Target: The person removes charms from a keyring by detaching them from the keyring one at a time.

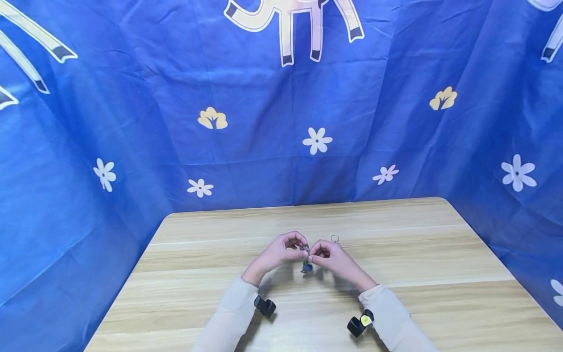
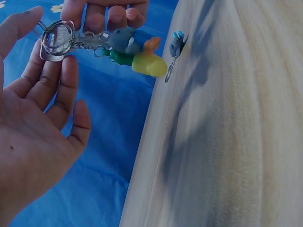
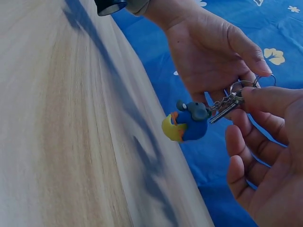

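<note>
Key bunch: we see the metal rings and keys (image 2: 57, 41) held up over the middle of the table (image 1: 453, 269), clear of its surface.
Charms: from the bunch hang small figures (image 2: 150, 64) in grey, blue, green, yellow and orange, also above the table's middle.
Left hand: over the table, we find the left hand (image 1: 278, 252) pinching the rings with its thumb, its other fingers loosely bent beneath.
Right hand: also over the table, the right hand (image 1: 336, 257) grasps the bunch near the keys, thumb pressed on the metal.
Second keychain: we spot a grey charm with blue ears (image 2: 176, 45) and its ring (image 1: 335, 238) lying on the table, toward the far edge.
Backdrop: blue cloth (image 1: 259, 171) printed with flowers rises behind the table and along its sides.
</note>
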### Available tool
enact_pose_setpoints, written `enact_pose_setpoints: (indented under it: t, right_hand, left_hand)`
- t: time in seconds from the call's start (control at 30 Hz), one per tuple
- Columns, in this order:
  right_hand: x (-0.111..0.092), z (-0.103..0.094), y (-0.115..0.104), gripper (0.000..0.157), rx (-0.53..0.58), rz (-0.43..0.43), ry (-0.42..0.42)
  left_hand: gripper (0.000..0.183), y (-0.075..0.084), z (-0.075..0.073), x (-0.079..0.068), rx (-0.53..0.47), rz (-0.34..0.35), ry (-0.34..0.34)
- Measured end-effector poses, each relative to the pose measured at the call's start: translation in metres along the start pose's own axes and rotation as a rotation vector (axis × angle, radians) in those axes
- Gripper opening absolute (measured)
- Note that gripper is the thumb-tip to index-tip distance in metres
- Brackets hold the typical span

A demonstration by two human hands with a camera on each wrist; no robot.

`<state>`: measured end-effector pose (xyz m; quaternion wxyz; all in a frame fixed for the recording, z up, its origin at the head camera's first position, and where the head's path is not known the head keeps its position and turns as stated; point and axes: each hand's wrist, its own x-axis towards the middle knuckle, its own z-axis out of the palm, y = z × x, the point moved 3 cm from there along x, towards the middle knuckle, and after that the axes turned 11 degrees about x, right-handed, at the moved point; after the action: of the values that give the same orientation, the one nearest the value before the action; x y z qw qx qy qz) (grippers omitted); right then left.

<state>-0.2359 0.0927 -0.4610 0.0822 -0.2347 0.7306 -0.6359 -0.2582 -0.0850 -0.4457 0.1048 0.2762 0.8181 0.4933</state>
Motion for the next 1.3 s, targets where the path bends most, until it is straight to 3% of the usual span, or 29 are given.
enact_pose_setpoints:
  t: [0.27, 0.73, 1.0, 1.3]
  right_hand:
    - [-0.0007, -0.0002, 0.0008, 0.013, 0.007, -0.021, -0.003]
    - [-0.0019, -0.0036, 0.0028, 0.015, 0.071, 0.05, 0.022]
    - [-0.0022, -0.0037, 0.0019, 0.018, 0.171, 0.068, -0.001]
    - [-0.0029, -0.0029, 0.0047, 0.017, 0.136, 0.089, -0.019]
  left_hand:
    - [0.025, 0.0015, 0.0007, -0.0007, -0.008, 0.002, 0.008]
    - [0.026, 0.0011, -0.0003, 0.0004, -0.027, -0.001, -0.008]
    - [0.028, 0.0009, 0.0021, 0.0014, -0.072, -0.009, -0.042]
    - [0.03, -0.0004, 0.0043, 0.002, -0.048, -0.015, -0.062]
